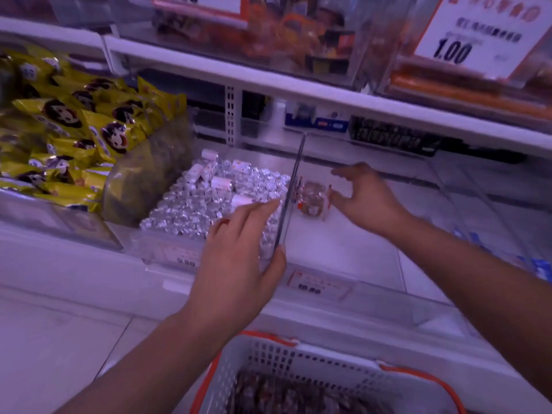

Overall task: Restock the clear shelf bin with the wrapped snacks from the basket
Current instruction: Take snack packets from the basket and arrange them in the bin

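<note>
The clear shelf bin [373,258] sits on the lower shelf [74,273], its front wall at the shelf's front edge, and its floor is almost bare. One wrapped snack [313,201] lies inside it, toward the back left corner, just beside the clear divider [291,192] that separates this bin from the neighbouring bin of silver-wrapped candies [209,198]. The right hand [366,198] is inside the clear shelf bin with fingers spread and loosely bent; its fingertips are at the right side of the wrapped snack, and contact cannot be confirmed, so the grip holds nothing visible. The left hand [239,264] is at the front end of the divider, fingers straight over the silver candies and thumb on the other side of the panel; the grip is relaxed, not closed. The basket [298,366], white with an orange rim, stands below the shelf's front edge and holds more dark wrapped snacks. Yellow snack bags [68,130] fill the shelf's left end.
</note>
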Demonstrator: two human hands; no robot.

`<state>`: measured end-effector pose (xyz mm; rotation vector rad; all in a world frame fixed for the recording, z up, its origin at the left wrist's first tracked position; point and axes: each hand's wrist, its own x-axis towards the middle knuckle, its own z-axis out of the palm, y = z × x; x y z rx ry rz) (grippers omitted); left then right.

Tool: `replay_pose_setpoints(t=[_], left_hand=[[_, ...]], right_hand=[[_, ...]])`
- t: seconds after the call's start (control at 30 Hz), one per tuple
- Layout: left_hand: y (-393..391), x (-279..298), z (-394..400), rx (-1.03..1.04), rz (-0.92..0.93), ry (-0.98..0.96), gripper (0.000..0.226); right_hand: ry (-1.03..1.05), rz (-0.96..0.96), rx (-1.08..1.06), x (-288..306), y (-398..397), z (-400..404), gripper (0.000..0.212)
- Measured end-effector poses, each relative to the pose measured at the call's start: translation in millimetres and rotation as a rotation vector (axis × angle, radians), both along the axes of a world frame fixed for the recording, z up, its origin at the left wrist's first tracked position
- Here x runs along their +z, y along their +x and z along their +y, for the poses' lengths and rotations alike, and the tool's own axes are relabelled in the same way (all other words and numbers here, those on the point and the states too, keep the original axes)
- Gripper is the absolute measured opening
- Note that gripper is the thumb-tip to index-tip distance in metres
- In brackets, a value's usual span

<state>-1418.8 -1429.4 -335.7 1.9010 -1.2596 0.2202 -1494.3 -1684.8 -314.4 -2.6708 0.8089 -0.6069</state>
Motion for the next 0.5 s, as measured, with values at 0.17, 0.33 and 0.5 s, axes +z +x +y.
replay_pose_setpoints(t=[0.17,0.33,0.5], left_hand=[[-38,-38,29,-0.231,-0.199,-0.08,0.031],[-80,-157,79,-0.485,-0.142,0.643,0.031],[-110,-255,94,-0.288,0.104,1.26,0.057]], right_hand=[[-0.01,-0.561,0.107,-6,-114,95,0.021],[0.278,0.319,0.211,-169,-220,177,0.03],[0.629,0.961,0.066,-286,-263,185,0.065]])
